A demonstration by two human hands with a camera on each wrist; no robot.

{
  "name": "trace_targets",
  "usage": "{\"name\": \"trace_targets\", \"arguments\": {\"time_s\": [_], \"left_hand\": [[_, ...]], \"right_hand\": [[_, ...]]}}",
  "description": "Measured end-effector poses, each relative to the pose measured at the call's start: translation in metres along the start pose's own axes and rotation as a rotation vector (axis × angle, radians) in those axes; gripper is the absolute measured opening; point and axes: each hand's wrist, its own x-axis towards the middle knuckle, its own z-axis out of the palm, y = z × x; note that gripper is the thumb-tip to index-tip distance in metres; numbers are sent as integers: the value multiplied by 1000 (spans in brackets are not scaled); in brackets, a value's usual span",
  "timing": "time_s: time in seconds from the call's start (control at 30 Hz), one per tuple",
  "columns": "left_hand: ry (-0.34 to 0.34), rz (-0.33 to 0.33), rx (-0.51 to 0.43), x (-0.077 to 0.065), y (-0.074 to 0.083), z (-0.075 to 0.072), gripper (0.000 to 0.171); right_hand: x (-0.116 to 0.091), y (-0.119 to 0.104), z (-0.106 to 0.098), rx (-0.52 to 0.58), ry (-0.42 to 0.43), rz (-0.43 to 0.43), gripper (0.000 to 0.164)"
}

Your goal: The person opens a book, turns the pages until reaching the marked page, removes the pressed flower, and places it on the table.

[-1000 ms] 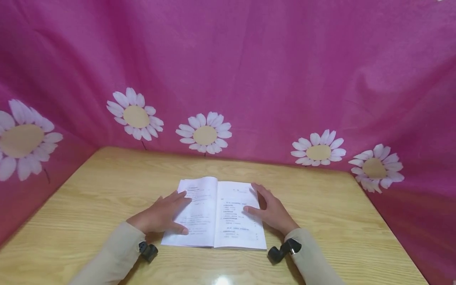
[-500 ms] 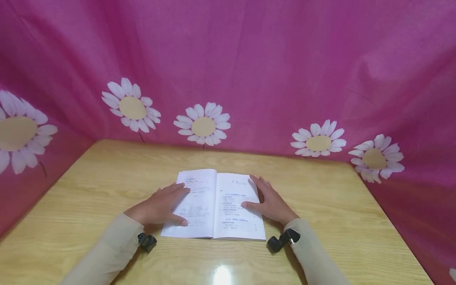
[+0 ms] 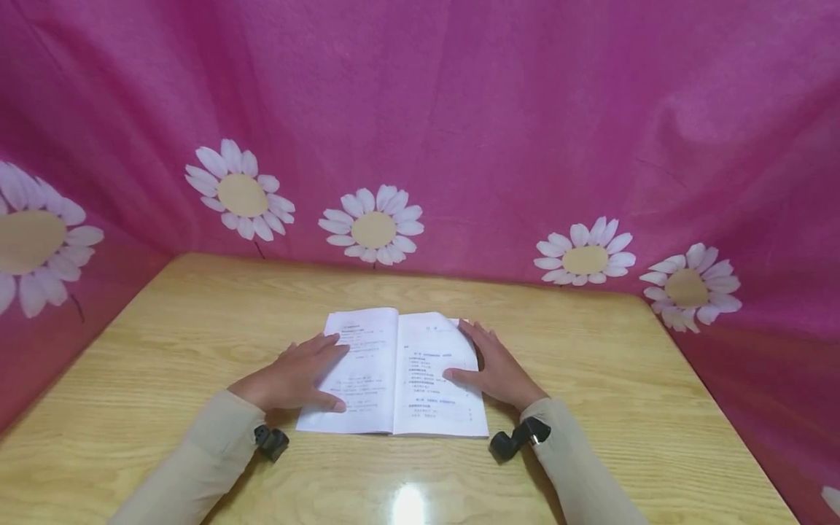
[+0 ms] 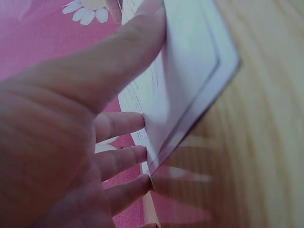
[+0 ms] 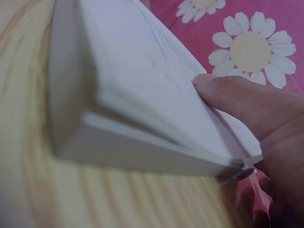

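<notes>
A book (image 3: 370,394) with printed white pages lies spread on the wooden table. My left hand (image 3: 295,379) rests over the outer part of the left page, thumb near its lower half and fingers spread. In the left wrist view, the thumb (image 4: 128,52) lies across the page while the other fingertips reach its edge. My right hand (image 3: 499,372) is at the right page's outer edge. Its thumb (image 5: 232,92) touches the paper, and the index finger is at the top corner, where the page (image 3: 440,322) bends up and inward. Part of that index finger is hidden in the right wrist view.
The wooden table (image 3: 577,350) extends around the book. A magenta curtain (image 3: 459,131) with white daisies hangs along its back and sides. Small black wrist cameras, one on the left sleeve (image 3: 271,442) and one on the right sleeve (image 3: 505,445), sit close above the tabletop.
The top right corner of the right page has lifted and curled inward by my right index finger. Both hands keep nearly the same pose. The head view has tilted slightly downward.
</notes>
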Motion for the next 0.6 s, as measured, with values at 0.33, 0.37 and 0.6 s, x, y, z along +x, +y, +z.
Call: {"name": "trace_targets", "arguments": {"time_s": [0.33, 0.37, 0.6], "left_hand": [[8, 28, 15, -3, 3, -4, 98], [7, 30, 17, -4, 3, -4, 97], [-6, 20, 7, -2, 4, -5, 98]], "right_hand": [[0, -2, 0, 83, 33, 6, 97], [-1, -2, 0, 98, 37, 12, 97], [-3, -3, -2, 295, 46, 57, 93]]}}
